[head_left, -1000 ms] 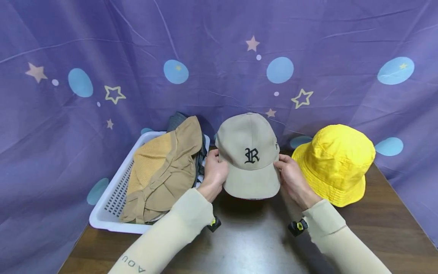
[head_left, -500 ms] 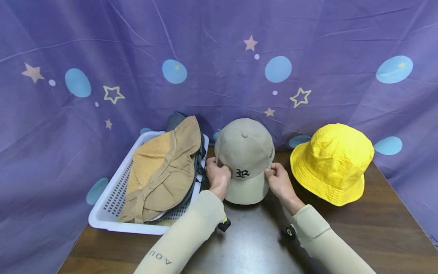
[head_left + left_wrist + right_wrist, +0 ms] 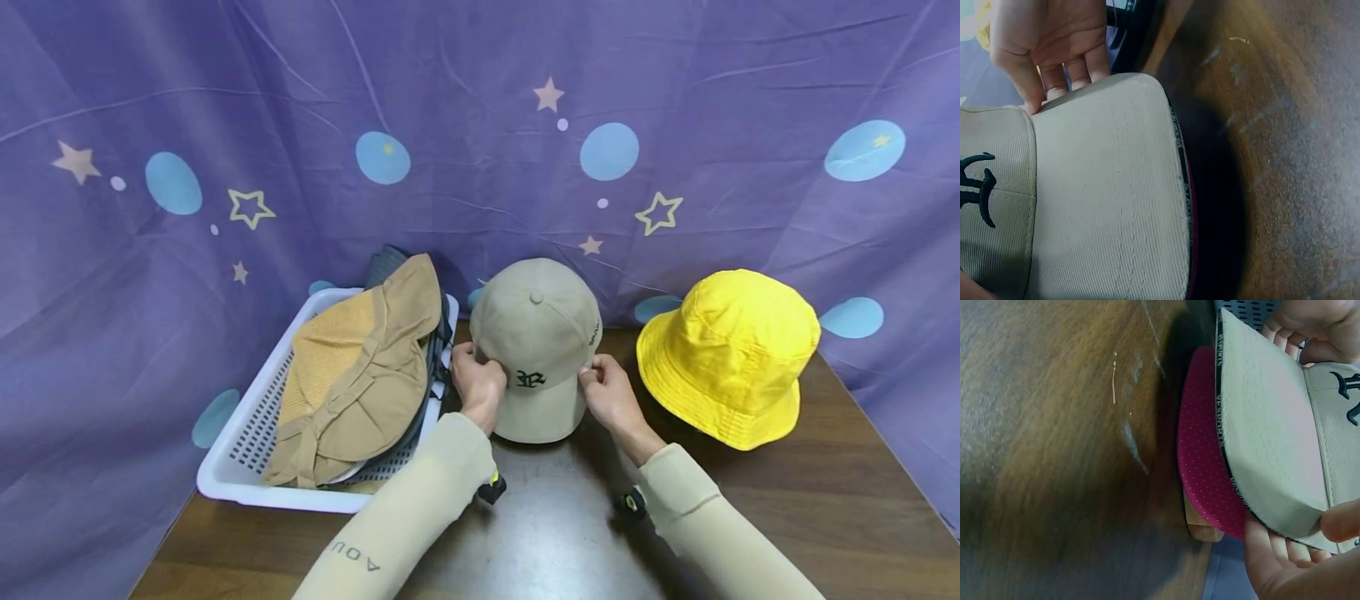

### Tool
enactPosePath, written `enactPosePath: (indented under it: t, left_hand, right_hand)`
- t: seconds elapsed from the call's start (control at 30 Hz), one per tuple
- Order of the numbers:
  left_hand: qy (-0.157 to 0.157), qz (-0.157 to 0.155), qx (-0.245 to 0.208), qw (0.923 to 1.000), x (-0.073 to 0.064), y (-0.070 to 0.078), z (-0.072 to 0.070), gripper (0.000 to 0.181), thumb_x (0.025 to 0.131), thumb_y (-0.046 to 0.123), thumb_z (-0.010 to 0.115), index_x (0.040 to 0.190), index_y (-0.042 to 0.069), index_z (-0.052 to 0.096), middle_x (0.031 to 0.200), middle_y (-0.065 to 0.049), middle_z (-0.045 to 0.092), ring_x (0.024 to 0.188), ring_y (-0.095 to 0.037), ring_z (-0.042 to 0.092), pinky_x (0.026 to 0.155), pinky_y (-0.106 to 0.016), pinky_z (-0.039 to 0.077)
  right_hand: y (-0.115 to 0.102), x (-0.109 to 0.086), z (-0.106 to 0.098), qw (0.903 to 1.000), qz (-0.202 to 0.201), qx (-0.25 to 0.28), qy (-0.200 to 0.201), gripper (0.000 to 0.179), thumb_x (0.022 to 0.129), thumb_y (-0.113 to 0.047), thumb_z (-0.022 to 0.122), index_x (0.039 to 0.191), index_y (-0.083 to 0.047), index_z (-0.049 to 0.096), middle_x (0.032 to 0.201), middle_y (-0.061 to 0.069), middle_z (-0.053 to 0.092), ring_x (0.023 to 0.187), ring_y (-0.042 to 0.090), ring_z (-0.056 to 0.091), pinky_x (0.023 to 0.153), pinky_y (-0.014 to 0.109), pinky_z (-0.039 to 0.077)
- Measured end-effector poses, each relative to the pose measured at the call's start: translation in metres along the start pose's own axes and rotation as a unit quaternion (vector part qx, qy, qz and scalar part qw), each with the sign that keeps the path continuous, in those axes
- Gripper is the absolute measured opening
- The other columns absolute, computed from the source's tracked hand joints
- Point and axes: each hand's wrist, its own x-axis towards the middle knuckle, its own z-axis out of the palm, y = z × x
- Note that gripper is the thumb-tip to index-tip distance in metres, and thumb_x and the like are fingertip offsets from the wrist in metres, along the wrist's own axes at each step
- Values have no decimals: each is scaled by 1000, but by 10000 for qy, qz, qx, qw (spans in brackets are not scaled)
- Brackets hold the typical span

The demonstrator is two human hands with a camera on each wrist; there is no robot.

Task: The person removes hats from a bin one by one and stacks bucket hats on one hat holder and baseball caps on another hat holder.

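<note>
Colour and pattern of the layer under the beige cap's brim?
The layer is magenta with small pale dots; clearest in the right wrist view.

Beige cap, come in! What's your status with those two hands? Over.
Left hand and right hand pinching the beige cap by its sides. Pink dotted brim showing underneath. White basket close beside left hand.

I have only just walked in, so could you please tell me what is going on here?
A person has both hands on a beige cap at the table: the left hand holds one side near the brim, and the right hand pinches the brim's other side. A pink dotted brim shows beneath the cap's own. To the right sits a yellow bucket hat; to the left, a white basket holds a tan hat with a darker item behind it.
</note>
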Motion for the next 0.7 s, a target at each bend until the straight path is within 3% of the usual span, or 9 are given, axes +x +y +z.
enactPosePath:
  t: [0.27, 0.57, 0.7]
  left_hand:
    - [-532, -315, -67, 9981, -18, 16, -8, 52, 84, -1, 42, 136, 2, 44, 135, -18, 43, 128, -28, 39, 107, -40, 30]
    - [-1192, 8, 76, 9928, -44, 37, -28, 63, 79, -2, 40, 142, 1, 36, 139, -18, 40, 131, -28, 35, 108, -41, 28]
    - [-1563, 51, 149, 9876, -47, 41, -42, 59, 86, 2, 43, 144, 1, 33, 142, -18, 34, 133, -28, 33, 108, -43, 28]
  right_hand:
    - [-5, -10, -4, 9994, -96, -312, 87, 28, 98, -15, 49, 120, 2, 49, 107, 17, 57, 96, 28, 55, 79, 36, 45]
    - [-10, -25, -9, 9984, -356, -327, 285, 39, 96, -13, 51, 130, 4, 42, 120, 19, 51, 108, 32, 54, 92, 43, 43]
    - [-12, -33, -11, 9973, -560, -335, 326, 38, 95, -10, 52, 129, 5, 43, 120, 20, 50, 109, 32, 53, 94, 45, 42]
